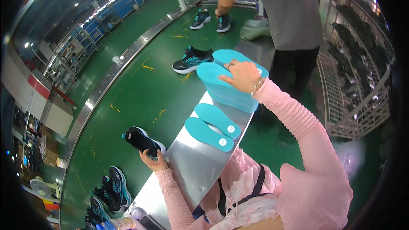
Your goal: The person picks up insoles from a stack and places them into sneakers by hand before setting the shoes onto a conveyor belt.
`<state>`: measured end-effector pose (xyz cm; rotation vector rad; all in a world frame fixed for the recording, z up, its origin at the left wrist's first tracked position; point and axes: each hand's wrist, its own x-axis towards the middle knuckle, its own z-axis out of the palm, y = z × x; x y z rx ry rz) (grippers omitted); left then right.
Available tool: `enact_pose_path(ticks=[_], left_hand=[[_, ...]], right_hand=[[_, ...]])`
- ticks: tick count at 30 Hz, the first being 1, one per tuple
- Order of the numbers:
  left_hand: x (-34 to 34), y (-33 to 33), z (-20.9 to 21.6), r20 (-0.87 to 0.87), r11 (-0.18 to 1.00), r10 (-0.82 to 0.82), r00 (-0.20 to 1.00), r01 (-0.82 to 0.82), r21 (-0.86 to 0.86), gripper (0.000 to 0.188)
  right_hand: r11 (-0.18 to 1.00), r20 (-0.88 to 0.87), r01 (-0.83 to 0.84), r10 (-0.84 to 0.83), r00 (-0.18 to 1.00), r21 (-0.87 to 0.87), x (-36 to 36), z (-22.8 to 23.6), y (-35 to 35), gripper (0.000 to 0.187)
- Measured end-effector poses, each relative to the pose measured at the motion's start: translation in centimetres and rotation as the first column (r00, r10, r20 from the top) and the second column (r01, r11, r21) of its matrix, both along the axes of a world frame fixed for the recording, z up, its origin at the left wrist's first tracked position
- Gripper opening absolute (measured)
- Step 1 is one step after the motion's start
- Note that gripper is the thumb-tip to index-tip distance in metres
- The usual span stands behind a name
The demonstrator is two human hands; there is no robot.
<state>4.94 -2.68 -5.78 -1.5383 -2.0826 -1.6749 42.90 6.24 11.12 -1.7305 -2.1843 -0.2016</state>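
My left hand grips a black sneaker with a white sole by its near end, at the metal ledge's edge. Across the ledge, my right hand rests on top of a tall double stack of teal insoles. Its thumb and fingers are spread over the top layers, and the fingertips are partly hidden. Between my hands, a loose pair of teal insoles lies flat: one insole nearer me and another insole beside it, both with round white stickers.
Beyond the stack, a black-and-teal sneaker stands on the green belt. More sneakers sit at lower left, near a blue-capped bottle. A co-worker handles a shoe ahead. A wire rack stands right.
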Motion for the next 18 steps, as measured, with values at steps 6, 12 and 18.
enact_pose_path(ticks=[6, 12, 18], left_hand=[[0.0, -0.1, 0.5, 0.038, 0.998, 0.035, 0.999, -0.034, -0.046, 0.042], [-0.2, 0.2, 0.2, 0.067, 1.0, -0.004, 0.998, 0.005, -0.018, 0.042], [0.0, 0.3, 1.0, 0.13, 0.999, 0.018, 0.991, -0.012, -0.045, 0.043]], right_hand=[[0.976, -0.204, -0.217, 0.207, 0.957, -0.026, -7.0, 5.9, 6.5, 0.032], [0.904, 0.42, 0.102, 0.091, 0.903, -0.415, -12.6, 3.7, 18.8, 0.027], [0.593, 0.354, 0.375, -0.158, 0.922, -0.712, -14.5, -1.0, 23.9, 0.029]])
